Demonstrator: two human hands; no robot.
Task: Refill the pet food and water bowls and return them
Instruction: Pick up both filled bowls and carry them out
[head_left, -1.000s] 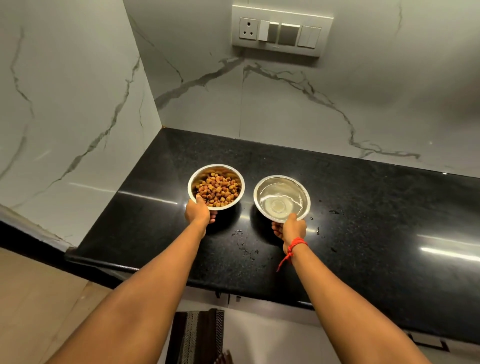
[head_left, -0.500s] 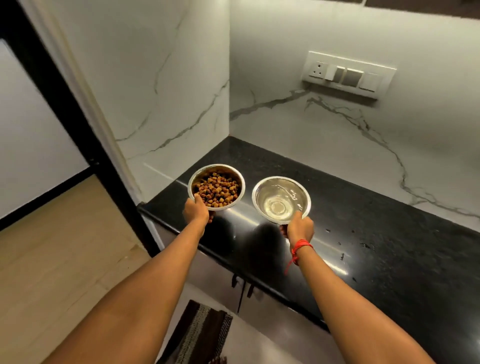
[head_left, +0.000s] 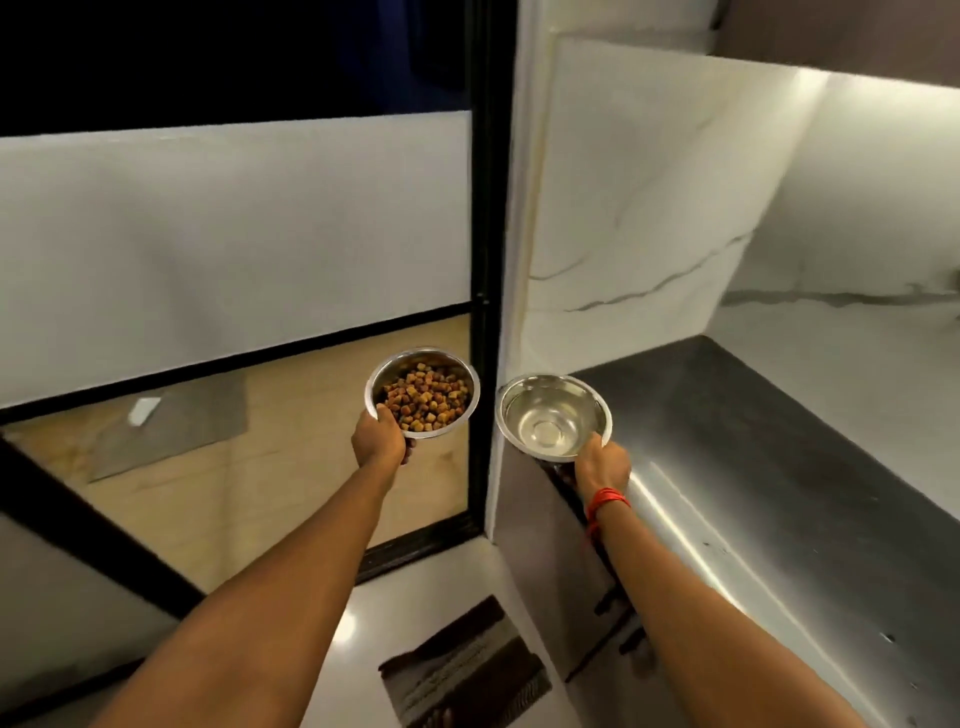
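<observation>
Refill stage judged finished, return stage under way. Carried in the left hand (head_left: 379, 441), fingers curled under the near rim and thumb hooked over it: round shiny steel bowl heaped with brown and tan kibble cubes (head_left: 422, 391), held level in the air beside the black door frame (head_left: 480, 260), over the tan floor (head_left: 270, 483) beyond. Gripped the same way by the right hand (head_left: 602, 462), red thread (head_left: 607, 499) at the wrist: matching round steel bowl (head_left: 553, 415), seemingly with shallow clear water, hanging at the left end of the black polished stone bench (head_left: 779, 467), apparently clear of it. Left to do, as judged: carrying both to the feeding spot, perhaps the grey mat (head_left: 171, 421) on the far floor, and setting them down without slopping.
</observation>
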